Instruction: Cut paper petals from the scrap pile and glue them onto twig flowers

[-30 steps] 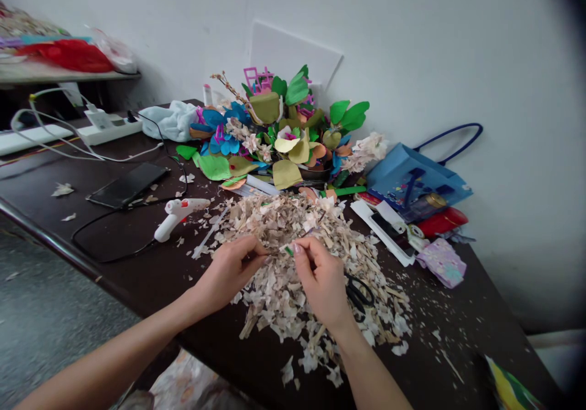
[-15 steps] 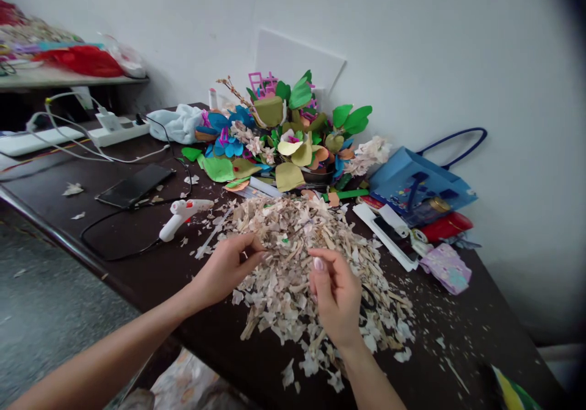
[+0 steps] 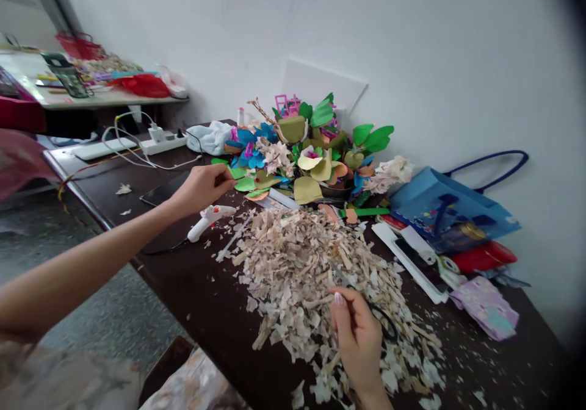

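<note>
My left hand (image 3: 204, 185) is stretched out to the back left, its thumb and fingers pinched together beside the green petal shapes (image 3: 246, 184). Whatever lies between those fingertips, if anything, is too small to make out. Over the front of a heap of pale dried flakes (image 3: 293, 263) is my right hand (image 3: 359, 337), curled with thumb and forefinger together; I cannot see what they hold. Scissors with black handles (image 3: 390, 330) lie on the heap just beyond it, partly hidden by the fingers. A white glue gun (image 3: 201, 226) rests on the table below my left wrist.
Colourful artificial flowers (image 3: 311, 154) stand behind the heap. To the right are a blue bag (image 3: 451, 205), a white tray (image 3: 407, 263) and a purple cloth (image 3: 488, 306). A power strip (image 3: 162, 144) with cables and a dark flat device (image 3: 162, 189) are on the left.
My left hand has moved from the heap up and left to the petals at the back. The right hand is lower and closer to the front. The view has turned left.
</note>
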Demonstrator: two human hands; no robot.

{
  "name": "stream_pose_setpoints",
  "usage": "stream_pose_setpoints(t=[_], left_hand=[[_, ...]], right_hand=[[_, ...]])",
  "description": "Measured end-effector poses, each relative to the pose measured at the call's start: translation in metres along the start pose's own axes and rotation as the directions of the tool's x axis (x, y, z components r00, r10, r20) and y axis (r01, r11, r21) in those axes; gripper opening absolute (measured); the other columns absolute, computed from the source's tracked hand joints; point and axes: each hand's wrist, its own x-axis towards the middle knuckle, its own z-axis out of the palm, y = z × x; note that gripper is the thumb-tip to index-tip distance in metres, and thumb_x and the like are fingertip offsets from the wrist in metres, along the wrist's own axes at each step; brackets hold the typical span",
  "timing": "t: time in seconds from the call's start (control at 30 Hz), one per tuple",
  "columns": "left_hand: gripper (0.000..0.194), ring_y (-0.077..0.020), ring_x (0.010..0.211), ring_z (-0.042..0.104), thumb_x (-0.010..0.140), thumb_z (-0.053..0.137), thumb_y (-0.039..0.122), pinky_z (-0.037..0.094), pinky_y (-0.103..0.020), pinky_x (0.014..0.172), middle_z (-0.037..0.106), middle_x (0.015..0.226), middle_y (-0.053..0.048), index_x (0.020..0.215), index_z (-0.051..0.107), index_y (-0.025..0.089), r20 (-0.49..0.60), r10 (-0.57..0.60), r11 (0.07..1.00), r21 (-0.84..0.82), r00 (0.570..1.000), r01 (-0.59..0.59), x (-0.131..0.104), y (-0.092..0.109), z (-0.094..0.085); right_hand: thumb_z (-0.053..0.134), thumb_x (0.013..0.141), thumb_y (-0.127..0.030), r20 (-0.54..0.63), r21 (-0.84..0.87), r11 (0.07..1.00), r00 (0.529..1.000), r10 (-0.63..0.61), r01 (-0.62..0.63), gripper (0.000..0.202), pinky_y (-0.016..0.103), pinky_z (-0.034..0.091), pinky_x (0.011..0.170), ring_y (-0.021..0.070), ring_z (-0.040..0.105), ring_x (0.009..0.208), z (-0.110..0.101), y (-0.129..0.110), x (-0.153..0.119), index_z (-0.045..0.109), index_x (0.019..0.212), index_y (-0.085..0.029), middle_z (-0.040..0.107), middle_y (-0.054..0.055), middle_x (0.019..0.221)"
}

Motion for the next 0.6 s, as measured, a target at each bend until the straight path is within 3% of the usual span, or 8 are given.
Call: stream_pose_setpoints(t=[0.13,0.27,0.43,0.6], left_hand=[[0.022,-0.0117,0.053,0.043,0.078,0.053,0.033,0.030,-0.022,0.054,0.054,0.057,0.000,0.069,0.058,0.014,0.067,0.029,0.989,0.146,0.997,-0.039,0.030,-0.055,0.017],[0.021,-0.0138,0.056,0.049,0.076,0.051,0.033,0.032,-0.022,0.056,0.059,0.061,-0.003,0.069,0.059,0.014,0.128,0.048,0.987,0.147,0.991,-0.067,0.045,-0.095,0.040],[0.021,-0.0150,0.057,0.052,0.076,0.049,0.031,0.034,-0.022,0.056,0.061,0.063,-0.003,0.072,0.060,0.014,0.189,0.058,0.986,0.145,0.980,-0.086,0.055,-0.125,0.061],[0.020,-0.0149,0.062,0.055,0.079,0.051,0.029,0.037,-0.022,0.059,0.063,0.068,-0.004,0.075,0.061,0.013,0.239,0.056,0.981,0.169,0.969,-0.098,0.061,-0.141,0.079]], right_hand=[[0.048,0.089,-0.040,0.003,-0.006,0.999,0.999,0.050,-0.050,0.027,0.021,0.032,0.039,0.0099,0.036,0.041,0.002,0.002,-0.002,0.062,0.093,-0.018,0.042,-0.005,0.050],[0.049,0.089,-0.041,-0.005,-0.044,0.998,0.999,0.043,-0.043,0.027,0.021,0.034,0.042,0.0106,0.039,0.043,0.003,0.005,-0.001,0.062,0.093,-0.018,0.043,-0.005,0.051],[0.048,0.089,-0.042,-0.008,-0.043,0.997,0.998,0.059,-0.059,0.027,0.022,0.036,0.043,0.0112,0.041,0.043,0.006,0.011,0.002,0.062,0.093,-0.018,0.045,-0.004,0.051],[0.049,0.088,-0.043,-0.009,-0.055,0.992,0.994,0.113,-0.114,0.028,0.022,0.035,0.042,0.0118,0.041,0.043,0.006,0.016,0.005,0.062,0.093,-0.019,0.046,-0.004,0.052]])
